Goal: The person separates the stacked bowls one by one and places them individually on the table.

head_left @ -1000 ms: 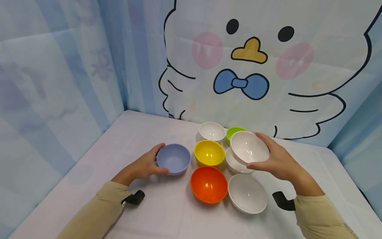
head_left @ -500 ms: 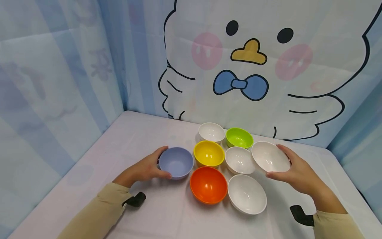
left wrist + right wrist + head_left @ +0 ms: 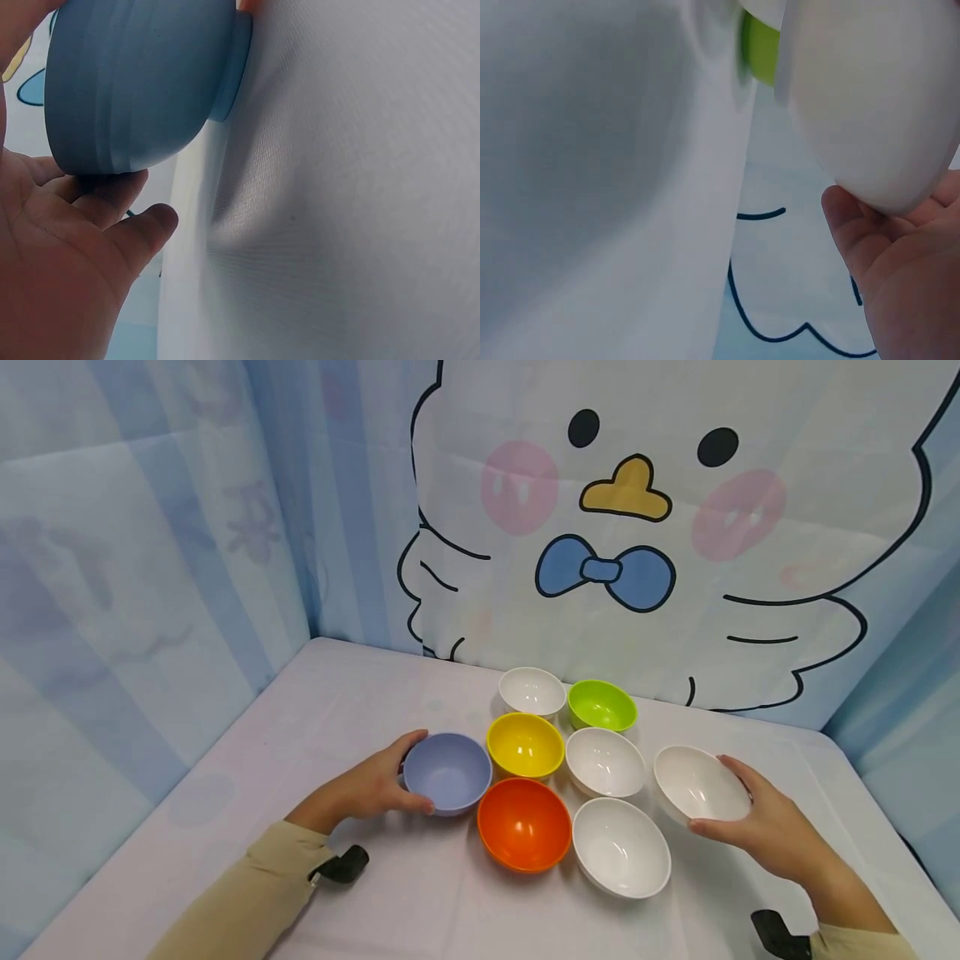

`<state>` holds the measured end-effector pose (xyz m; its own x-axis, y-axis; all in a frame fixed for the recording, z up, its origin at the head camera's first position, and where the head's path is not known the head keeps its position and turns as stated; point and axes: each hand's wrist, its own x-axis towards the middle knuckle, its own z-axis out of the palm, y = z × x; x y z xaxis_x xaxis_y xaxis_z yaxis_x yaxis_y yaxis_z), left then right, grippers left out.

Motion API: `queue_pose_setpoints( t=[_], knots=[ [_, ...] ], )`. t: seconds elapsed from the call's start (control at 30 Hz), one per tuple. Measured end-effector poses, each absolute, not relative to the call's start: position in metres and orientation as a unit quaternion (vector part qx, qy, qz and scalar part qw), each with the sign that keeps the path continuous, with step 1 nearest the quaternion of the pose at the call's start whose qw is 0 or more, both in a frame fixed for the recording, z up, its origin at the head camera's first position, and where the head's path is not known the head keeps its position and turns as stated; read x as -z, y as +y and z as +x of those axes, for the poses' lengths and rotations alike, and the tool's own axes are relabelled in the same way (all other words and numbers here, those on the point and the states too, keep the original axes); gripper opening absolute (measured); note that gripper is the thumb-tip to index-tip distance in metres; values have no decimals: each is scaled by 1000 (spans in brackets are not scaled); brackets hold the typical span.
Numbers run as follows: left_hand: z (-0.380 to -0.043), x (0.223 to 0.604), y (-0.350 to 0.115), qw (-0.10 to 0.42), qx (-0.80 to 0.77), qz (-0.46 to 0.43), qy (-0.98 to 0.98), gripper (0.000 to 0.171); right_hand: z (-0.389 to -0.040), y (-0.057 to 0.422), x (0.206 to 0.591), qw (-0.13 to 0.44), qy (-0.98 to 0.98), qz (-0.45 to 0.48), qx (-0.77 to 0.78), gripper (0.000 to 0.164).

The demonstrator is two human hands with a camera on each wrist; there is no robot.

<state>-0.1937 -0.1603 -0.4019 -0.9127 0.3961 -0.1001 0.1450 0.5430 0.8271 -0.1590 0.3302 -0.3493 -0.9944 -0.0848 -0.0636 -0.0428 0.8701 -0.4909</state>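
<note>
My left hand (image 3: 372, 779) grips a periwinkle-blue bowl (image 3: 448, 774) by its left side, thumb at the near rim and fingers round the far side. In the left wrist view the blue bowl (image 3: 142, 82) is upright, its foot close over the white cloth. On the right, my right hand (image 3: 776, 818) holds a white bowl (image 3: 699, 783) between thumb and fingers. The right wrist view shows that white bowl (image 3: 877, 97) raised off the cloth. Between the hands stand an orange bowl (image 3: 524, 825) and a yellow bowl (image 3: 525, 745), close to the blue one.
Right of these are a white bowl (image 3: 604, 762) and a larger white bowl (image 3: 621, 848). Behind them stand a small white bowl (image 3: 532, 692) and a green bowl (image 3: 602, 705). A printed curtain (image 3: 480, 610) hangs along the back edge of the cloth-covered table (image 3: 360, 685).
My right hand has carried its white bowl right and nearer, uncovering the green bowl and the white one before it. My left hand has brought the blue bowl slightly right and nearer.
</note>
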Motion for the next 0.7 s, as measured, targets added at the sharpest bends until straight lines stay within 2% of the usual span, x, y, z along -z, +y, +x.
queue_pose_setpoints(
  t=[0.33, 0.7],
  knots=[
    [-194, 402, -161, 135, -452, 164, 866, 110, -155, 340, 371, 53, 966, -27, 252, 112],
    [-193, 402, -160, 136, -453, 163, 866, 110, -154, 335, 377, 67, 965, -20, 252, 113]
  ],
)
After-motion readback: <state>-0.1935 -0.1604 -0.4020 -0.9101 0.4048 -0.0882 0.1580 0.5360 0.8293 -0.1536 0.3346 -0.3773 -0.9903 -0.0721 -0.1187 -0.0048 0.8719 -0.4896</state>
